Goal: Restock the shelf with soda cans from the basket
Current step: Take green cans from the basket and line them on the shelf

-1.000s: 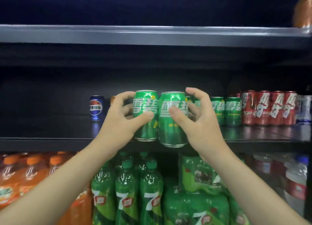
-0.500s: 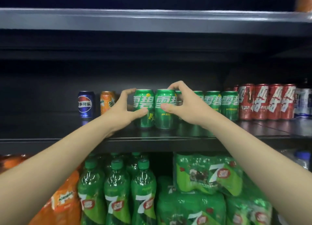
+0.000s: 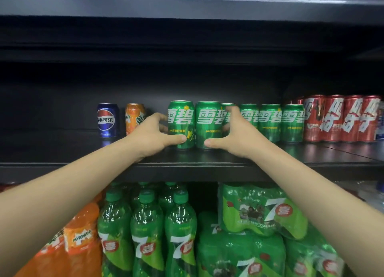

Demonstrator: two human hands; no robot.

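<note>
**Two green cans held upright on the middle shelf**

Head view: Two green soda cans are seen standing side by side on the dark shelf [image 3: 207,162], touching each other near its front edge. The left green can [image 3: 181,124] is grasped by the left hand [image 3: 151,135], with the thumb laid across its lower front and the fingers curled round its left side. The right green can [image 3: 207,124] is grasped by the right hand [image 3: 239,134], with the thumb placed low on its front and the fingers wrapped round its right side.

Just behind and to the right, a row of green cans [image 3: 270,122] is lined up, followed by red cans [image 3: 340,117] further right. To the left, an orange can [image 3: 134,118] and a blue can [image 3: 108,119] are set apart from each other. On the level below, green bottles [image 3: 146,231], wrapped green packs [image 3: 261,212] and an orange pack [image 3: 79,235] are stocked. The basket is not shown.
</note>
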